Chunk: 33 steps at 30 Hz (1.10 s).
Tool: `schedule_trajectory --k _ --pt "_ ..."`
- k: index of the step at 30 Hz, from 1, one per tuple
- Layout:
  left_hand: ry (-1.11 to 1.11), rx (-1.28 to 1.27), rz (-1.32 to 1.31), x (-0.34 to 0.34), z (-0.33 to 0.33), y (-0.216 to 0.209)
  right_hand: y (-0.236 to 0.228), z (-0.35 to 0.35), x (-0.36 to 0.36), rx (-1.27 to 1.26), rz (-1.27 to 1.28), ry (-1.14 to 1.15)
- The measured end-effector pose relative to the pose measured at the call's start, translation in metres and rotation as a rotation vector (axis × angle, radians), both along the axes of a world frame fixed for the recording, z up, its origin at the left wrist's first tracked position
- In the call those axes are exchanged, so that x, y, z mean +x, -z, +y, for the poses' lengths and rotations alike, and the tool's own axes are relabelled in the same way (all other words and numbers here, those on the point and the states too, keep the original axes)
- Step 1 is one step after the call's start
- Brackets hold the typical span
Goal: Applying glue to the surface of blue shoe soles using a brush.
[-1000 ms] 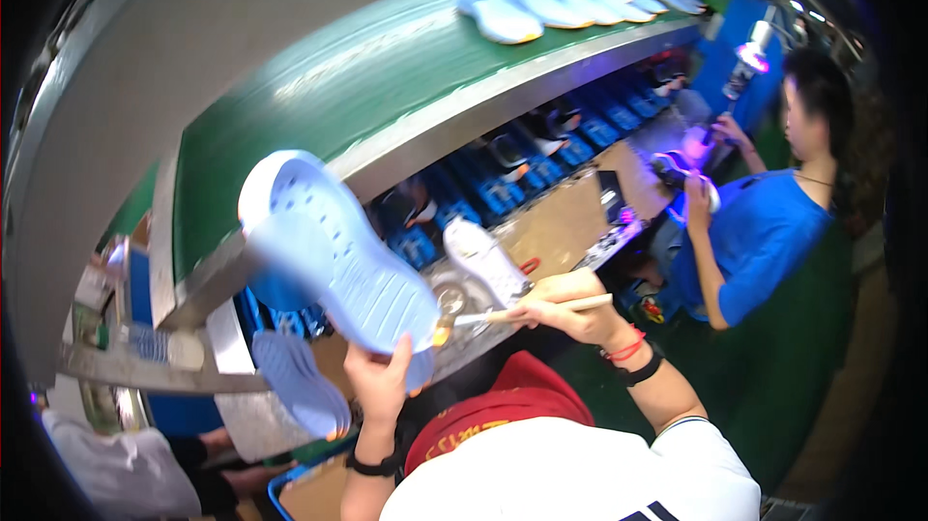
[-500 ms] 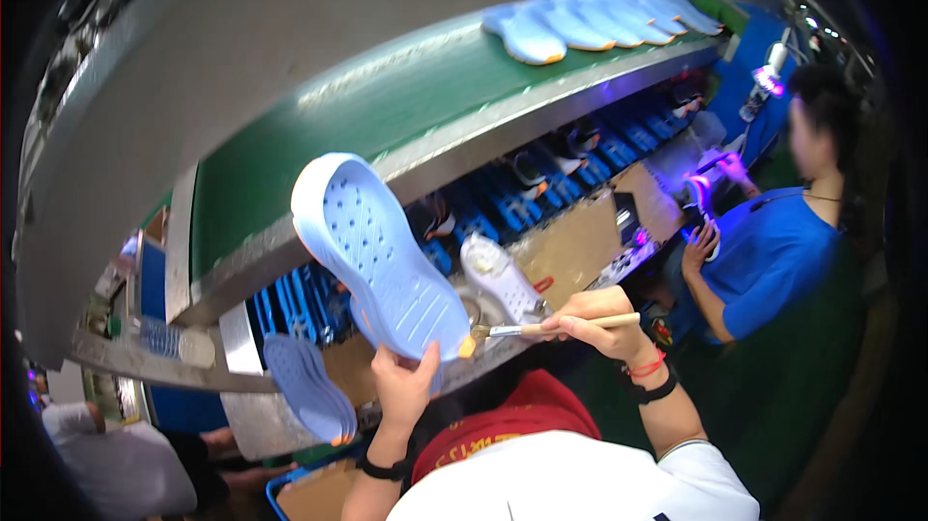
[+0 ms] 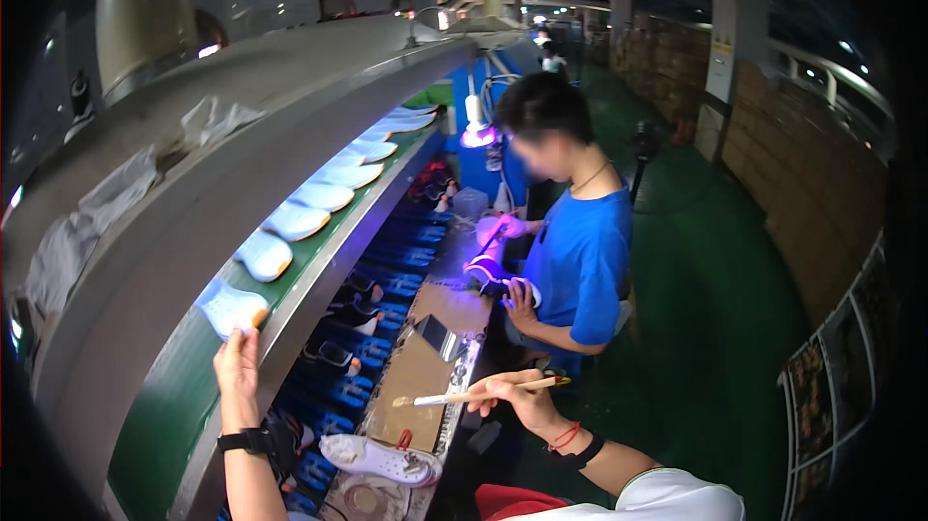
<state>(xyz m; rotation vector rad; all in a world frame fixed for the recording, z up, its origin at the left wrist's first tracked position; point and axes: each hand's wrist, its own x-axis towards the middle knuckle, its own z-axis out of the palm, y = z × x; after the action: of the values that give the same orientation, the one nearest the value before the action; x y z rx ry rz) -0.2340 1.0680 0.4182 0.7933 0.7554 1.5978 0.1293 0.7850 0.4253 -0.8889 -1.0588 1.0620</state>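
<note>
My left hand (image 3: pixel 237 366) reaches up to the left and pinches the orange-tipped end of a pale blue shoe sole (image 3: pixel 226 306), which lies at the near end of a row on the green conveyor belt (image 3: pixel 155 444). Several similar soles (image 3: pixel 321 195) lie beyond it. Clear of the soles, my right hand (image 3: pixel 522 405) grips a thin wooden-handled brush (image 3: pixel 440 399) with its bristles toward the left. Below the brush, a white shoe-shaped piece (image 3: pixel 362 454) rests on the bench beside a small round container (image 3: pixel 365 500).
A cardboard sheet (image 3: pixel 411 381) covers part of the bench, with a dark flat object (image 3: pixel 437 337) on it. Blue racks (image 3: pixel 333 390) holding shoes run under the belt's metal edge. A co-worker in a blue shirt (image 3: pixel 590 250) handles a shoe under a purple lamp (image 3: pixel 478 134).
The view has swung right and up. My left hand has carried the sole from in front of me onto the belt. The brush, still in my right hand, is now away from the sole.
</note>
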Motion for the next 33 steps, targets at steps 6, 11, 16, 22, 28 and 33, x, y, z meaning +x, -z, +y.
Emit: schedule_trajectory --k 6,11,16,22,28,33 --pt "-0.238 0.096 0.221 0.062 -0.113 -0.028 0.016 -0.009 -0.002 -0.046 -0.034 -0.026" --pt "-0.807 0.274 1.101 0.030 -0.271 0.054 0.035 -0.006 -0.033 -0.069 -0.002 -0.177" --pt "-0.588 -0.272 1.371 -0.033 -0.351 0.170 0.059 0.004 -0.063 -0.071 0.021 -0.330" --pt "-0.311 -0.821 1.482 -0.084 -0.423 0.267 0.069 0.007 -0.098 -0.102 0.033 -0.509" --pt "-0.245 -0.716 1.221 -0.084 -0.435 0.245 0.071 0.003 -0.105 -0.145 -0.015 -0.591" --pt "-0.192 -0.628 1.008 -0.072 -0.432 0.213 0.077 0.000 -0.107 -0.146 0.005 -0.558"
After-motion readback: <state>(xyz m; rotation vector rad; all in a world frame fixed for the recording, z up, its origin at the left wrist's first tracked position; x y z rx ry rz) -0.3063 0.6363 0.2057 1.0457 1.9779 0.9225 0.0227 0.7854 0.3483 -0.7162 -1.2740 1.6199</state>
